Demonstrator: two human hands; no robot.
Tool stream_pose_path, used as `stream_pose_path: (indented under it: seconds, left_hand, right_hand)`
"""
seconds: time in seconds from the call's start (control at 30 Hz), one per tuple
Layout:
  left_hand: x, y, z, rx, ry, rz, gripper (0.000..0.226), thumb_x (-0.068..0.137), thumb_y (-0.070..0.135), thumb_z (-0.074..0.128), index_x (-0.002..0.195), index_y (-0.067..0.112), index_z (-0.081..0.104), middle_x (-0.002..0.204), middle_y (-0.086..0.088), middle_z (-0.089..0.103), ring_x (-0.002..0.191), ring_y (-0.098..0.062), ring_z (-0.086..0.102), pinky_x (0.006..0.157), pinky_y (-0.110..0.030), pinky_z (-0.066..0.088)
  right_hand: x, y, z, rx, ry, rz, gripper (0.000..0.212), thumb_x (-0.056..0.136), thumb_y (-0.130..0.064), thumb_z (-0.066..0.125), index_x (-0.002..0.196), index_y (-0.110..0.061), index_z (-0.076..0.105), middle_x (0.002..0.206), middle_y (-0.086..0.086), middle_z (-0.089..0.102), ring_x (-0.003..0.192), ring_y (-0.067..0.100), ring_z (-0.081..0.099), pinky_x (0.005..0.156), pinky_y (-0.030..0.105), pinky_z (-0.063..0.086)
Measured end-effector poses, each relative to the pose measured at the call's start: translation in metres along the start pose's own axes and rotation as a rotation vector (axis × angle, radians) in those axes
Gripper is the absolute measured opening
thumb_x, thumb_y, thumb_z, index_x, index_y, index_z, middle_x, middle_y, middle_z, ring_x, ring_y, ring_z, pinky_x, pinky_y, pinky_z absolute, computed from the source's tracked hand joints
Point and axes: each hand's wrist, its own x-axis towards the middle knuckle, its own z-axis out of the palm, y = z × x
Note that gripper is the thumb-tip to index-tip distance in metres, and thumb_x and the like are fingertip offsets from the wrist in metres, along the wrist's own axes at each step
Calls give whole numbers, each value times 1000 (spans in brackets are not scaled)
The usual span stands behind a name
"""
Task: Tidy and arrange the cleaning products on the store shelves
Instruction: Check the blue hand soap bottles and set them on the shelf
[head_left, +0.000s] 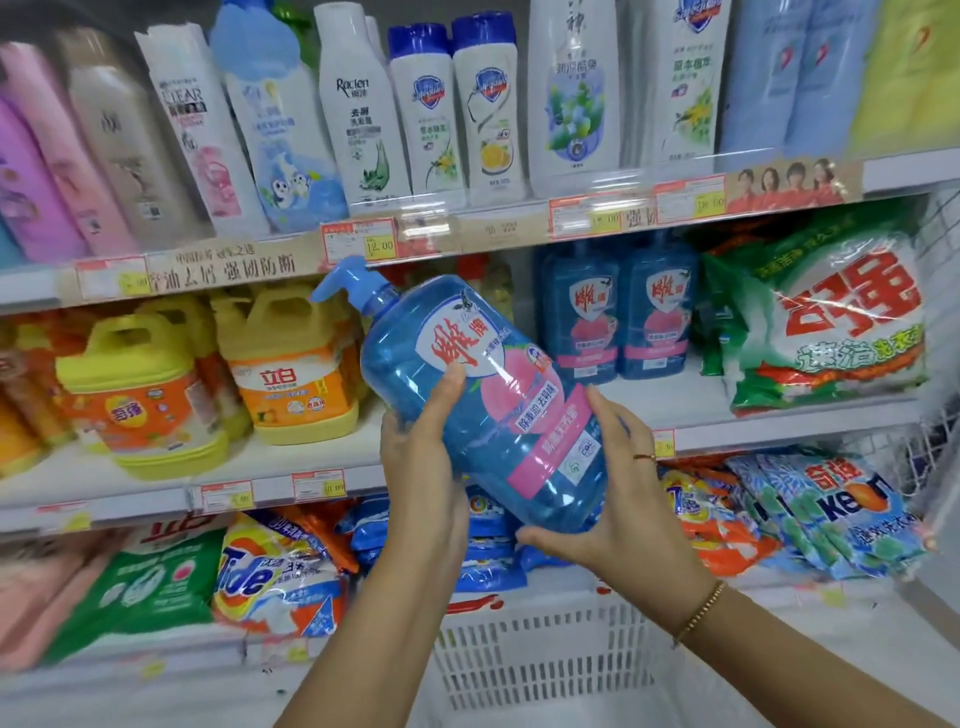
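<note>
Before shelves (753, 402), hands (421, 462) (618, 504) around tilted bottle (498, 415)

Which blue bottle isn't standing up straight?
The blue pump bottle held by the left hand and right hand, tilted, pump up-left. The two matching bottles stand upright on the middle shelf.

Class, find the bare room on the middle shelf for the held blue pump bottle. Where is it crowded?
Bare shelf lies between the orange jug and the two blue bottles, partly hidden behind the held bottle. The top shelf and bottom bags are packed.
</note>
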Motion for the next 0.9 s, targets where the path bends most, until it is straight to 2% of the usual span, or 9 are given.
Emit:
stream_pose_path:
  seconds: [0.13,0.2,0.33,0.4,0.5,0.53,0.67,0.8,0.9]
  left_hand:
    - [16,6,-4,61,-175,38,83,68,45,81,138,16,48,132,-6,61,121,-25,58,93,-41,54]
    - [23,11,-7,63,-276,45,97,62,57,81,141,15,45,137,-6,56,126,-25,54,98,-42,50]
    - [39,28,-1,17,-445,45,112,55,58,84,147,13,36,145,-10,48,133,-29,46,103,-49,42]
    - [44,33,2,-20,-491,-4,118,49,56,87,146,11,38,146,-12,46,134,-31,45,107,-51,39]
    - [48,32,-1,-60,-535,-53,111,42,54,91,137,13,48,142,-11,50,132,-31,46,106,-51,40]
    - [49,31,-3,-63,-543,-63,108,40,53,92,132,14,51,137,-10,54,129,-31,49,105,-51,42]
    - [47,28,-13,-10,-600,-54,101,44,49,92,129,15,51,123,-3,65,119,-24,58,96,-47,51]
    - [47,28,-14,54,-598,-34,122,49,44,92,147,9,29,144,-16,45,132,-34,45,101,-65,38]
    - [51,28,-17,85,-593,-61,109,40,42,96,132,11,46,123,-5,64,120,-25,57,93,-49,51]
  right_hand:
    - [10,3,4,4,137,-47,115,52,-57,75,147,-38,12,133,-8,22,119,-20,26,90,-7,25]
    - [18,3,0,26,161,-60,114,52,-56,74,148,-35,15,133,-2,25,120,-17,29,91,-6,26]
    - [37,-5,-16,108,121,-155,108,55,-47,80,147,-33,24,134,4,32,123,-13,33,95,-1,29]
    - [45,-11,-24,235,47,-161,104,56,-43,82,145,-39,28,137,1,36,127,-6,36,101,10,35]
    - [52,-17,-34,483,-79,-112,94,58,-36,84,140,-44,38,142,-5,42,131,12,44,102,37,45]
    - [54,-18,-37,554,-100,-99,91,59,-30,84,139,-39,41,140,-7,47,129,14,47,98,38,48]
    - [57,-17,-41,707,-142,-37,82,64,-18,79,137,-24,43,122,-23,60,115,1,58,83,16,51]
    - [58,-6,-31,930,-233,100,91,59,-45,85,138,-22,45,136,-1,56,124,20,54,99,37,48]
    - [56,-2,-30,1184,-410,217,74,64,-50,81,129,-23,58,132,4,59,122,22,56,98,39,49]
